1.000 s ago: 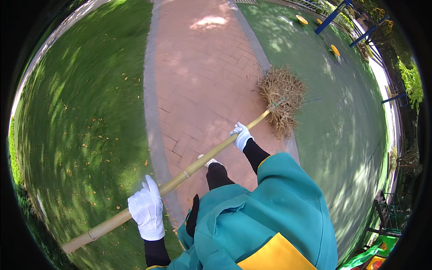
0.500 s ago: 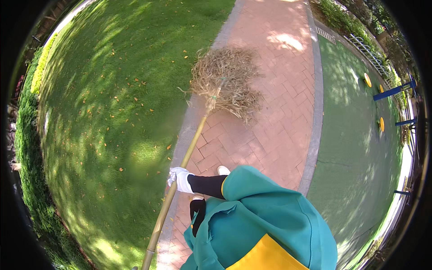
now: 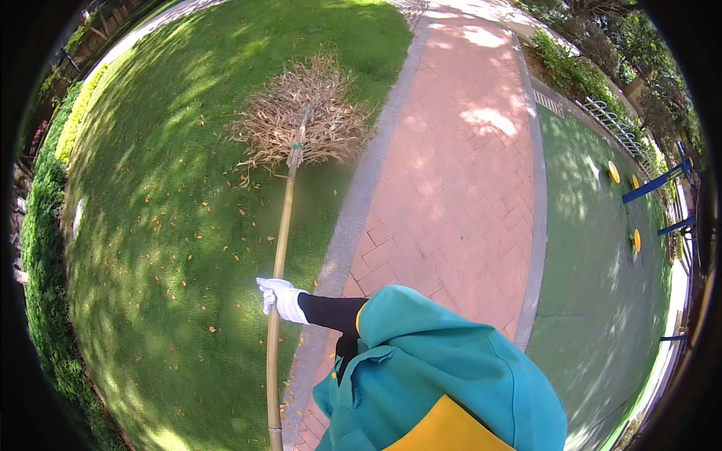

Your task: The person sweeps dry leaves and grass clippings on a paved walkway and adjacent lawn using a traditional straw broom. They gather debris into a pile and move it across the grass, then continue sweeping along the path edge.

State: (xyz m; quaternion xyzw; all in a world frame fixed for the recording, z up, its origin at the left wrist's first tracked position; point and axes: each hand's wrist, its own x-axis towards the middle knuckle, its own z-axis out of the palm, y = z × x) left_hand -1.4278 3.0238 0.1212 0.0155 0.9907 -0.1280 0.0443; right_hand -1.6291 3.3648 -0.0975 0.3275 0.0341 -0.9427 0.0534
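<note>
My right hand point(image 3: 281, 298), in a white glove and black undersleeve, is closed around the bamboo pole of a long broom point(image 3: 283, 233). The pole runs from the lower edge up to a wide head of dry, brushy twigs point(image 3: 301, 120), bound with green ties. That head lies over the grass, left of the path's grey kerb. A loose teal sleeve point(image 3: 429, 338) covers my upper arm. My left hand is out of view.
A red brick path point(image 3: 451, 188) runs ahead, with grey kerbs on both sides. Fallen leaves dot the lawn point(image 3: 150, 248). To the right, green ground point(image 3: 602, 301) holds blue posts point(image 3: 654, 184) with yellow discs. A hedge point(image 3: 47, 225) lines the far left.
The broom head has moved left, from the brick path and kerb onto the grass. My right hand has shifted slightly left with the pole, which now stands more upright in view.
</note>
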